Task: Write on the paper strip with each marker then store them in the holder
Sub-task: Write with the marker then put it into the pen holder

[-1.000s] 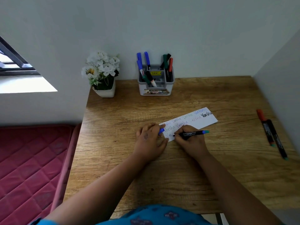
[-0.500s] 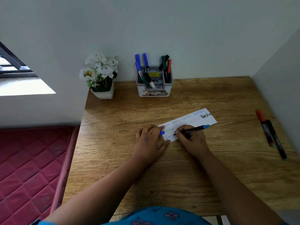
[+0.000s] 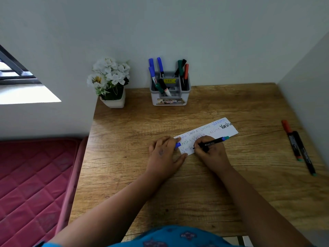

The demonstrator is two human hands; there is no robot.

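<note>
A white paper strip (image 3: 222,132) with several handwritten words lies on the wooden desk (image 3: 142,175). My right hand (image 3: 211,154) grips a black marker (image 3: 211,142) with a blue-green end, its tip on the strip's lower left part. My left hand (image 3: 163,155) presses the strip's left end and holds a blue cap (image 3: 177,145) between its fingers. A grey holder (image 3: 170,97) with several markers stands at the back of the desk. Two more markers, a red-capped one (image 3: 292,139) and a black one (image 3: 305,154), lie at the desk's right side.
A white pot of white flowers (image 3: 111,81) stands at the desk's back left corner. Walls close the desk at the back and right. A red mattress (image 3: 32,179) lies below the desk's left edge.
My right hand has moved the marker tip a little along the bottom line of writing. My left hand stays on the strip. The view has shifted slightly.
</note>
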